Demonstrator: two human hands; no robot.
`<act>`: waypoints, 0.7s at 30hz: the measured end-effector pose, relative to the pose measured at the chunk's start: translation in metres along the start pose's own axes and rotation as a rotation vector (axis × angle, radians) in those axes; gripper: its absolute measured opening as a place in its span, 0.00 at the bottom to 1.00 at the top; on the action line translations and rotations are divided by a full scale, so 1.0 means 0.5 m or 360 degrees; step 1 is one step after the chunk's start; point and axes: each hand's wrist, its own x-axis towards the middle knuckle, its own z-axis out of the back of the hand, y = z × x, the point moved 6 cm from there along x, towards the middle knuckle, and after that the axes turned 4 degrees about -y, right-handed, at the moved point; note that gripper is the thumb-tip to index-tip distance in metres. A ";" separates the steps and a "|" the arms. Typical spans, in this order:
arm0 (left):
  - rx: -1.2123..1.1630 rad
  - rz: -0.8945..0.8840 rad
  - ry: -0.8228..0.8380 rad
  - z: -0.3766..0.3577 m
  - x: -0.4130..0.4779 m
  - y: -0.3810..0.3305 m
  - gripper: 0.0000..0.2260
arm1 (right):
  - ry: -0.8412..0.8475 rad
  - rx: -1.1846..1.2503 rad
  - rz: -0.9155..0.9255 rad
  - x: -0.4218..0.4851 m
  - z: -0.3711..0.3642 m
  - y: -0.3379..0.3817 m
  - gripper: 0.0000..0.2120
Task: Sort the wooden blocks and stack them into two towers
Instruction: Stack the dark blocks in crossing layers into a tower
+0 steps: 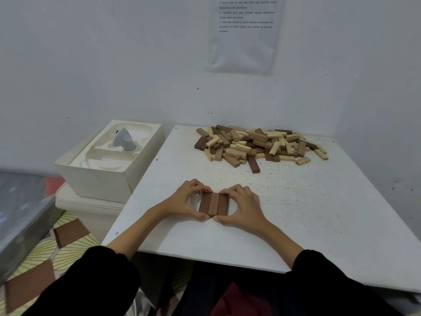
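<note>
Three brown wooden blocks lie side by side as a flat row on the white table, near its front. My left hand cups the row from the left, thumb at the near end and fingers at the far end. My right hand does the same from the right. Both hands press on the row. A loose pile of light and dark wooden blocks is heaped at the back of the table, against the wall.
A white open box with a small grey device in its moulded tray stands left of the table on a white container. A printed sheet hangs on the wall. A patterned floor mat lies lower left.
</note>
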 end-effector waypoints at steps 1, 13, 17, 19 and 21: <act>0.0001 0.0011 0.0007 0.007 -0.003 0.005 0.34 | -0.0001 0.0002 0.0001 0.003 -0.005 0.006 0.42; 0.0112 0.0153 0.0005 0.095 -0.067 0.084 0.33 | 0.0055 0.0027 0.0121 0.045 -0.082 0.110 0.44; 0.0113 0.0174 -0.0016 0.113 -0.082 0.103 0.31 | 0.0060 0.0043 0.0132 0.056 -0.100 0.132 0.44; 0.0108 0.0181 -0.0025 0.120 -0.086 0.110 0.31 | 0.0066 0.0031 0.0134 0.061 -0.107 0.139 0.44; 0.0102 0.0187 -0.0023 0.125 -0.089 0.115 0.30 | 0.0072 0.0035 0.0131 0.064 -0.112 0.144 0.45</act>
